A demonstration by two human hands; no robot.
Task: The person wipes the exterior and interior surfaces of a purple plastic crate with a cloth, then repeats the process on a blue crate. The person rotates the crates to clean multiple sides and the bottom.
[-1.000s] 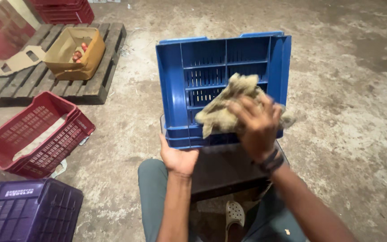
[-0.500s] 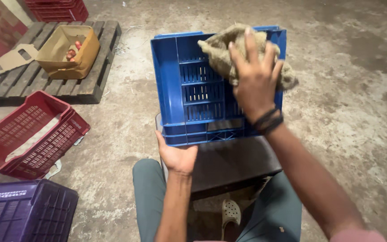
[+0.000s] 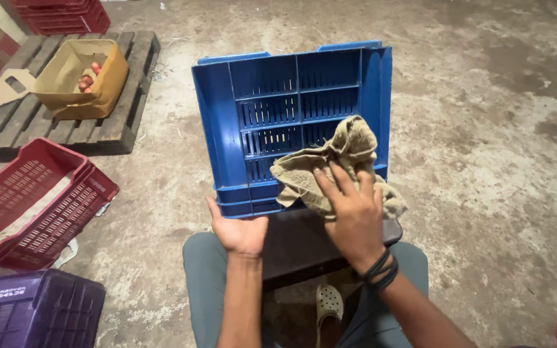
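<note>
A blue plastic crate [image 3: 272,109] stands tipped on its side on a dark stool [image 3: 304,241] between my knees, its slotted base facing me. My left hand [image 3: 238,231] props the crate's lower edge, palm up against it. My right hand [image 3: 351,212] presses a crumpled tan cloth [image 3: 343,158] flat against the lower right of the crate's base. Dark bands circle my right wrist.
A red crate [image 3: 30,203] lies tilted on the concrete floor at left, a purple crate [image 3: 30,309] at the bottom left. A wooden pallet [image 3: 120,109] at the upper left carries an open cardboard box [image 3: 82,84] with small reddish items. More red crates [image 3: 66,16] stand behind.
My right hand and the cloth have swept from the crate's upper right corner down to its lower right. The left hand has stayed on the bottom edge.
</note>
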